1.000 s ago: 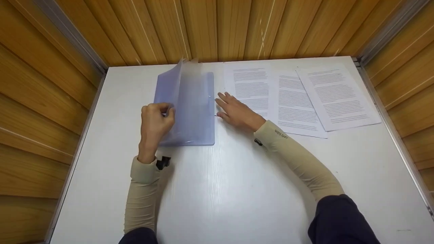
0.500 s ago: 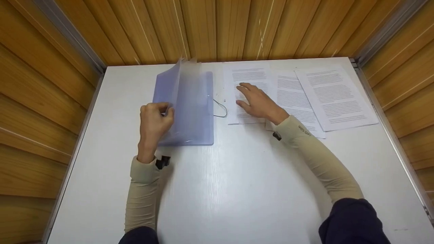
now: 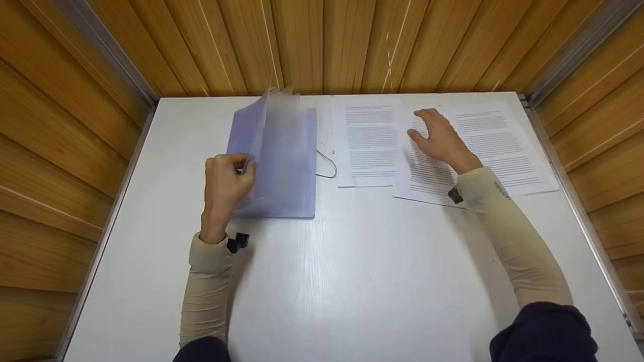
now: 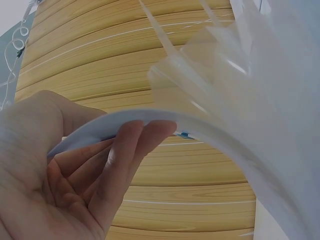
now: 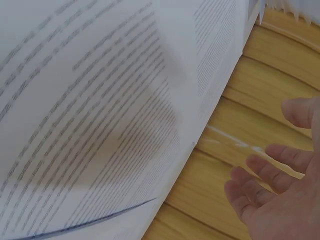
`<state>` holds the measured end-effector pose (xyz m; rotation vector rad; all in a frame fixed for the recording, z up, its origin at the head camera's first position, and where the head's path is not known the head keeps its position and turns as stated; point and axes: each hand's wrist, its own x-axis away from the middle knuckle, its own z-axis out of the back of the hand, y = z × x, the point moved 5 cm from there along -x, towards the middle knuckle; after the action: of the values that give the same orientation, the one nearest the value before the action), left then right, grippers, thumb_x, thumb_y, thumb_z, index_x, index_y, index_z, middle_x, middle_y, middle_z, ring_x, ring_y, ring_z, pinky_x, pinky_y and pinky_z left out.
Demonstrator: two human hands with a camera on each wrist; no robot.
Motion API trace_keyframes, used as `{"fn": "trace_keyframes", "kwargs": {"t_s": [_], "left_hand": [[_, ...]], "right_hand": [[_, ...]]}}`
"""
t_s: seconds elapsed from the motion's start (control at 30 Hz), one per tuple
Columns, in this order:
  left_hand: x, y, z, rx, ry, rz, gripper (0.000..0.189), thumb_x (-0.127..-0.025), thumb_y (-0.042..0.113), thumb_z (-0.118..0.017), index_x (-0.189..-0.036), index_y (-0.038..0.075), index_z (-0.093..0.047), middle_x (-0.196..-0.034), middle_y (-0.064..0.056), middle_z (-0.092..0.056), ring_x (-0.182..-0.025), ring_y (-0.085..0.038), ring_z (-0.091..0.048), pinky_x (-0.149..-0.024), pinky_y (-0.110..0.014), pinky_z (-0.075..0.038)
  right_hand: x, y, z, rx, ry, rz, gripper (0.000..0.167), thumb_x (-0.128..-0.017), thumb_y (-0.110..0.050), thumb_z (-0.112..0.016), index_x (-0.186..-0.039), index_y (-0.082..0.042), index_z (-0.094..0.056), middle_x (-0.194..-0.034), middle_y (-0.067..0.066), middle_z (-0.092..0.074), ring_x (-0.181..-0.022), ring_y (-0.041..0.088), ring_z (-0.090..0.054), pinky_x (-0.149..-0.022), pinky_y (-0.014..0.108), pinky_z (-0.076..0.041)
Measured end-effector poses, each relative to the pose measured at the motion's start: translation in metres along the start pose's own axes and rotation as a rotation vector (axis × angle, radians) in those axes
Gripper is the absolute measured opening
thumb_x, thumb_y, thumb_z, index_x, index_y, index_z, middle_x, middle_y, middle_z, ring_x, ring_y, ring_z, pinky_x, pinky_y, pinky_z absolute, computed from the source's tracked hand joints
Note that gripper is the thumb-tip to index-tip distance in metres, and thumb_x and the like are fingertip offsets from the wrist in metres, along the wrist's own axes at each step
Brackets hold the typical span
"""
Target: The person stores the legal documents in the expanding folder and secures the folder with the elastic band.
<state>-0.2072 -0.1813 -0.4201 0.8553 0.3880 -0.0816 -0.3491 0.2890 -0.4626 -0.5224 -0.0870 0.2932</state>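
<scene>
A translucent blue-purple folder (image 3: 294,176) with clear plastic sleeves (image 4: 215,70) lies at the left of the white table. My left hand (image 3: 227,178) pinches its raised cover (image 4: 150,116) between thumb and fingers, and the sleeves stand fanned out beside it. A thin elastic cord (image 3: 329,163) loops out from the folder's right edge. Over the printed sheets at the right is my right hand (image 3: 443,138), fingers loosely bent and nothing in its grasp. Below it lies the middle sheet (image 3: 422,176), partly hidden by the hand and wrist.
A left printed sheet (image 3: 370,151) lies beside the cord, and a right sheet (image 3: 508,146) lies slantwise near the table's right edge. Wood-patterned panels (image 3: 352,45) rise behind the white table (image 3: 327,281) and at both sides.
My right hand has moved rightward from the folder's right edge, across the left sheet, to above the middle one. The cord it covered now shows. My left hand keeps holding the cover.
</scene>
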Motion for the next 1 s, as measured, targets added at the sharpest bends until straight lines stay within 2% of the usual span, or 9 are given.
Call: {"fn": "trace_keyframes", "kwargs": {"t_s": [0.33, 0.57, 0.8, 1.0], "left_hand": [[0.001, 0.002, -0.005, 0.003, -0.011, 0.001, 0.021, -0.092, 0.005, -0.069, -0.103, -0.008, -0.082, -0.096, -0.026, -0.079, -0.084, -0.039, -0.079, -0.071, -0.053, -0.063], [0.001, 0.001, -0.001, 0.007, 0.008, 0.006, 0.019, -0.091, 0.003, -0.07, -0.102, -0.008, -0.082, -0.095, -0.026, -0.079, -0.083, -0.039, -0.079, -0.071, -0.053, -0.063], [0.0, 0.003, 0.001, 0.006, 0.01, 0.004, 0.019, -0.092, 0.004, -0.071, -0.101, -0.008, -0.082, -0.096, -0.026, -0.079, -0.084, -0.038, -0.079, -0.072, -0.052, -0.063], [0.001, 0.001, 0.001, 0.003, 0.005, 0.012, 0.02, -0.092, 0.003, -0.069, -0.102, -0.006, -0.083, -0.097, -0.025, -0.079, -0.081, -0.037, -0.079, -0.069, -0.051, -0.063]], "right_hand": [[0.019, 0.063, 0.036, -0.007, 0.039, -0.146, 0.068, -0.11, -0.036, -0.052, -0.163, 0.004, -0.034, -0.168, 0.031, -0.032, -0.157, 0.051, -0.025, -0.128, 0.064, -0.019], [0.027, 0.107, 0.049, -0.02, 0.072, -0.245, 0.07, -0.111, -0.036, -0.048, -0.162, 0.008, -0.032, -0.167, 0.036, -0.029, -0.156, 0.054, -0.024, -0.127, 0.065, -0.019], [0.052, 0.152, 0.063, -0.057, 0.125, -0.37, 0.071, -0.111, -0.036, -0.045, -0.162, 0.009, -0.03, -0.167, 0.037, -0.025, -0.156, 0.056, -0.022, -0.125, 0.068, -0.02], [0.072, 0.185, 0.071, -0.089, 0.192, -0.462, 0.071, -0.11, -0.036, -0.044, -0.161, 0.011, -0.031, -0.163, 0.04, -0.031, -0.151, 0.058, -0.03, -0.122, 0.069, -0.026]]}}
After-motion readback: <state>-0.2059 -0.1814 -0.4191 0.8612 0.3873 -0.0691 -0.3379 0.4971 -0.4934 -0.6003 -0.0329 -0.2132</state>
